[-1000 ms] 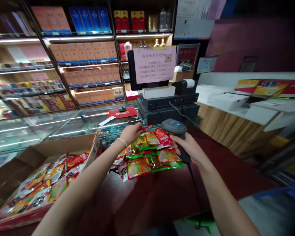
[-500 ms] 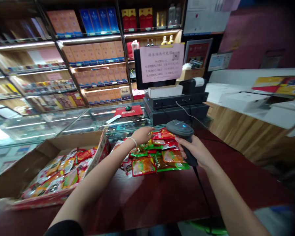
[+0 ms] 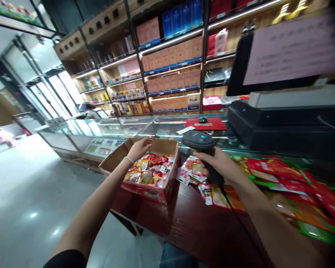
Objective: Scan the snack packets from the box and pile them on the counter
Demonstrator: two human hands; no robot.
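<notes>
My right hand (image 3: pixel 220 163) is wrapped round the handle of a dark barcode scanner (image 3: pixel 198 140) with a lit blue light on top. The scanner is upright above the counter, its cable hanging down. My left hand (image 3: pixel 139 149), with a light band at the wrist, hovers over an open cardboard box (image 3: pixel 153 193). Its fingers are loosely bent and apart, and nothing shows in them. Inside the box lie many small snack packets (image 3: pixel 147 176) in red, white and orange. More snack packets (image 3: pixel 279 178) are heaped on the counter behind and right of the scanner, partly hidden by my right arm.
The dark red counter (image 3: pixel 181 219) meets a glass display case (image 3: pixel 145 128). A mouse (image 3: pixel 203 120) rests on a red mat (image 3: pixel 217 124). A monitor (image 3: pixel 240 67) with a pink notice stands at right. Shelves of boxes line the wall. Farther left, a person (image 3: pixel 89 109) is partly visible.
My view has turned left. My left hand has moved from the packet pile on the counter to above the cardboard box. The scanner has stayed in my right hand and is now left of the main pile.
</notes>
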